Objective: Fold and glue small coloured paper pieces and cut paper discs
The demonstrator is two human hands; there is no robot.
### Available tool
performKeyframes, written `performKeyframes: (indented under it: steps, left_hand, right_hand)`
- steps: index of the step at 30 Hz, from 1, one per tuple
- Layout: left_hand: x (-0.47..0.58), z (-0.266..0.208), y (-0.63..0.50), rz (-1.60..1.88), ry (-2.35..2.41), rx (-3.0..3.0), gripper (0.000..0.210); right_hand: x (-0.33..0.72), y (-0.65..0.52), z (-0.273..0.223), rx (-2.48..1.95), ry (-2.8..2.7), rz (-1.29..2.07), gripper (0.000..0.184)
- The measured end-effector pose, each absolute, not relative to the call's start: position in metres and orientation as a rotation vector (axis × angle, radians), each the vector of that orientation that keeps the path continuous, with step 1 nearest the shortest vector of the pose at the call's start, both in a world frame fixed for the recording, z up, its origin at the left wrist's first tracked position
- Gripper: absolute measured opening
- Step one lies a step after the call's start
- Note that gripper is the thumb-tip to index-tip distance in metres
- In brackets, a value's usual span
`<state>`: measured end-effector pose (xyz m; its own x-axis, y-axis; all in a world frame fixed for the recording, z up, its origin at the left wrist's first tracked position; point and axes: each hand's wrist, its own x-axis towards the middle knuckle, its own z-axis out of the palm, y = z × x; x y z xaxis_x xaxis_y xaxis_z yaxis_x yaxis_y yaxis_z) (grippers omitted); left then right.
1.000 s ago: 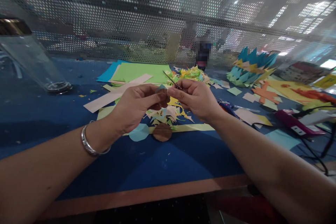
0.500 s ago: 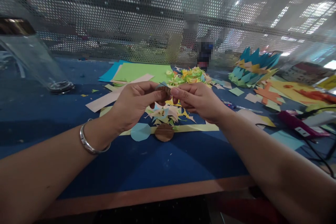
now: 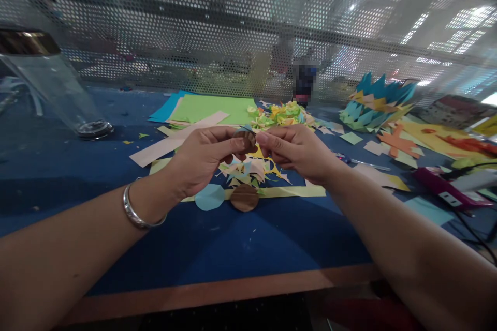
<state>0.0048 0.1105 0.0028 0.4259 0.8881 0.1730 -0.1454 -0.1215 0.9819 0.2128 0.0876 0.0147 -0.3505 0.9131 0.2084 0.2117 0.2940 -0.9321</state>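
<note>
My left hand (image 3: 205, 158), with a silver bangle at its wrist, pinches a small brown and blue paper piece (image 3: 244, 135) between thumb and fingers. The fingertips of my right hand (image 3: 301, 151) are closed at the piece's right edge; the exact grip is partly hidden. Below my hands, a light blue paper circle (image 3: 209, 197) and a brown paper circle (image 3: 244, 198) lie side by side over a long pale yellow paper strip (image 3: 293, 192). Just behind them is a heap of cut paper scraps (image 3: 248, 169).
A glass bottle (image 3: 73, 98) stands at the left. Green paper sheets (image 3: 213, 109) are stacked at the back, beside a pile of curled scraps (image 3: 283, 114). To the right are a paper crown (image 3: 376, 103), an orange paper cross (image 3: 399, 140) and a purple power strip (image 3: 446, 189) with cables.
Both hands stay together at the small paper piece, with slight finger movement. The whole view has shifted a little, so everything sits slightly further right and lower.
</note>
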Motion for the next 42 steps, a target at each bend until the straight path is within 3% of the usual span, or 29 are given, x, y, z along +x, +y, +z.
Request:
performKeyframes:
  steps: [42]
  left_hand:
    - [-0.007, 0.007, 0.125, 0.918, 0.661, 1.534, 0.009]
  right_hand:
    - [0.219, 0.088, 0.02, -1.072, -1.966, 0.837, 0.053]
